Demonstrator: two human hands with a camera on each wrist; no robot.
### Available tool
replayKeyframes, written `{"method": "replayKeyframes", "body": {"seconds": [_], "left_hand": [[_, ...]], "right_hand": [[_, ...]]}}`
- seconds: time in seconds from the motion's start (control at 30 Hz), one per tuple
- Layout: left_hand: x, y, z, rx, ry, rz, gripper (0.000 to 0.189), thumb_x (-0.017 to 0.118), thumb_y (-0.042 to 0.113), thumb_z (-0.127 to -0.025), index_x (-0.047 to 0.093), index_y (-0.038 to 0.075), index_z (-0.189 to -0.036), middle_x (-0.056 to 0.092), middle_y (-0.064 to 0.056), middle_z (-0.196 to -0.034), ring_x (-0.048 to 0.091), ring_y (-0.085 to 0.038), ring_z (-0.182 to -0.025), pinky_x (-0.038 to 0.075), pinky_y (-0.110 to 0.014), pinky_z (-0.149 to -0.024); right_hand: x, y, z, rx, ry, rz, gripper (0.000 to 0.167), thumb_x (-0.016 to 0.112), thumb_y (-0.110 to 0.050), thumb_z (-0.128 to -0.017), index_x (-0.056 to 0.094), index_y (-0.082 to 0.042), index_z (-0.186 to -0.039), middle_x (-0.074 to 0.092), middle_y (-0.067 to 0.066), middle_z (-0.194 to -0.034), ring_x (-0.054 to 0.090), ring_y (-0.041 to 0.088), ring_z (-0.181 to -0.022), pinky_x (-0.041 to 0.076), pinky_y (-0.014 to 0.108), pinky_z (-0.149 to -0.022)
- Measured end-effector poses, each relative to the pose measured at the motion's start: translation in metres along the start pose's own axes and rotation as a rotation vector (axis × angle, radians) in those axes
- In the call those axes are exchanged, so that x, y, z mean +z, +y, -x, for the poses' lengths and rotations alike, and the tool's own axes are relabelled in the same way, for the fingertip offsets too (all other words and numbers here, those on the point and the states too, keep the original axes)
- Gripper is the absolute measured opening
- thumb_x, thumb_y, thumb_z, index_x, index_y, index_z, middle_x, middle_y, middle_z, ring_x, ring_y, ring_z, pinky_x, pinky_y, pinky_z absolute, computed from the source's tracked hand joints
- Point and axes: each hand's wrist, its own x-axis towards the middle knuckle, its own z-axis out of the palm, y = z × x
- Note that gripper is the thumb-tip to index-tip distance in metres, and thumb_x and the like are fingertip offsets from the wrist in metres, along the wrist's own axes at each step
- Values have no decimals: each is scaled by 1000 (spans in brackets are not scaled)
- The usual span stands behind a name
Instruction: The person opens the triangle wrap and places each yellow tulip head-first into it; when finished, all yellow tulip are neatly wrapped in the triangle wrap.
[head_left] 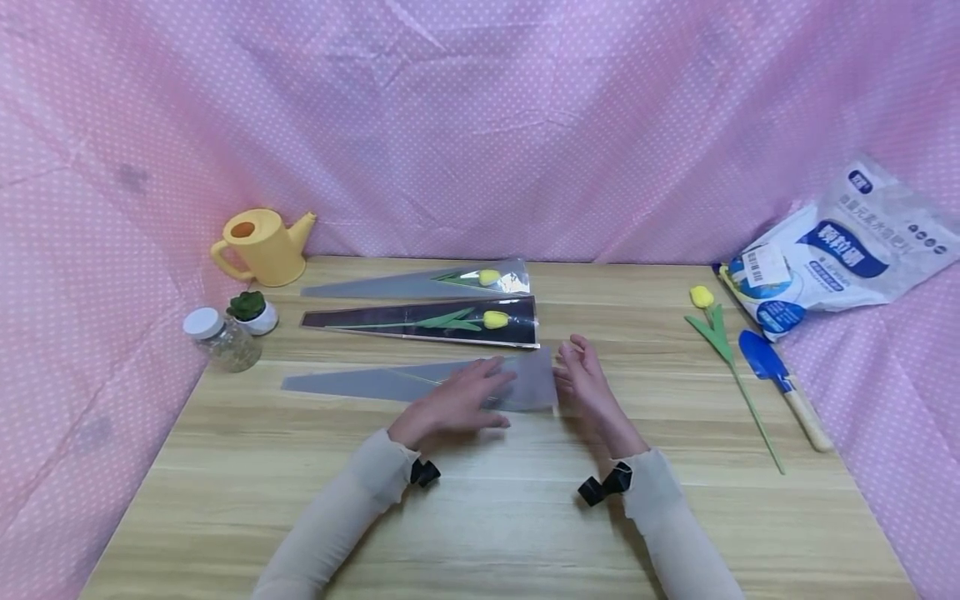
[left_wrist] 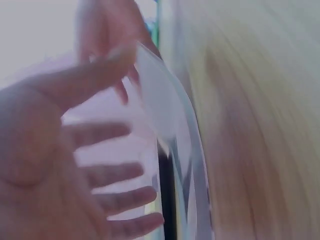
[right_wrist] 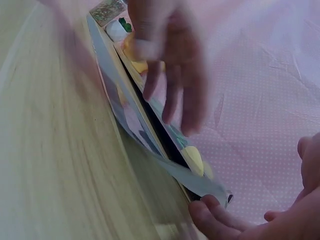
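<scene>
My left hand (head_left: 454, 402), empty and spread, is over the near wrapper (head_left: 375, 382); my right hand (head_left: 594, 390), empty, fingers relaxed, is by its wide end. Just beyond lie two flower wrappers (head_left: 360, 320), with the jar (head_left: 234, 346) left, tulip (head_left: 720, 337) and trowel (head_left: 802, 410) right.

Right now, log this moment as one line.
left hand: over front sleeve | right hand: by its wide end | loose tulip: beside trowel

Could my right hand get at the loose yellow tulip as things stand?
Probably yes. Only bare tabletop shows between the right hand and the loose tulip, and the shovel lies on the tulip's far side, out of the way.
</scene>
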Motion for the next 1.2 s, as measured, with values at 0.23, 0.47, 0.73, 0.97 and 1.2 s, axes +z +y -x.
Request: {"method": "replayKeyframes", "body": {"seconds": [0.23,0.47,0.73,0.97,1.2], "left_hand": [[13,13,-26,-83,187,486,54,67,20,-93,49,4,-142,56,-16,-141,57,-33,-126,50,-48,-105],[22,12,-35,-221,268,671,42,67,19,-91,56,6,-130,63,-16,-123,63,-29,-111,56,-42,-95],[21,11,-36,-242,324,713,36,69,25,-89,61,6,-118,66,-15,-117,63,-26,-105,55,-39,-92],[20,12,-36,-266,340,745,25,69,26,-90,65,7,-107,66,-10,-107,61,-20,-98,52,-34,-90],[21,10,-36,-282,340,784,16,68,19,-89,67,4,-92,65,-7,-90,58,-16,-81,48,-25,-70]], "right_hand": [[0,1,3,36,-34,21,64,27,-46,-108,11,-6,-155,30,26,-155,45,50,-137,55,37,-95],[5,-4,8,26,-109,-29,70,24,-54,-106,5,-9,-156,27,25,-158,48,43,-134,58,33,-89],[15,-12,8,37,-142,-140,65,25,-53,-106,7,-11,-152,26,24,-158,48,44,-134,58,44,-95],[25,-15,8,50,-147,-176,63,25,-49,-108,7,-9,-153,26,24,-157,45,44,-136,58,45,-95],[29,-10,7,43,-130,-160,63,26,-50,-107,13,-7,-150,30,23,-152,54,33,-125,58,46,-94]]}}
